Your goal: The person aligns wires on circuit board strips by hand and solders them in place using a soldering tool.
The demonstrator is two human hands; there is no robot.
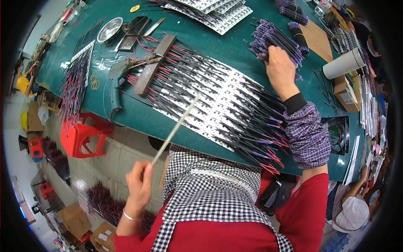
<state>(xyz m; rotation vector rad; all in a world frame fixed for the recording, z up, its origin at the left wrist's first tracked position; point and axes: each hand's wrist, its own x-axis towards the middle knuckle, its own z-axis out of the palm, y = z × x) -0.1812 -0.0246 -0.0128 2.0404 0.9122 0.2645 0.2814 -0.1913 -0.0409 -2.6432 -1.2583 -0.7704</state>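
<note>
My left hand is closed around the lower end of a long, pale glue stick. The stick's far tip reaches over a white perforated board lined with rows of black and red wires. At the far right, my right hand is closed on the near side of a loose pile of black wires with purple ends; its fingertips are partly hidden among them. A dark wooden bar lies across the red-wired end of the board. Beside that bar rests a teal glue gun.
More white boards are stacked at the far edge, and another wired board lies left. A metal bowl sits near a black tray. On the right are a white cylinder, a cardboard box and a small fan.
</note>
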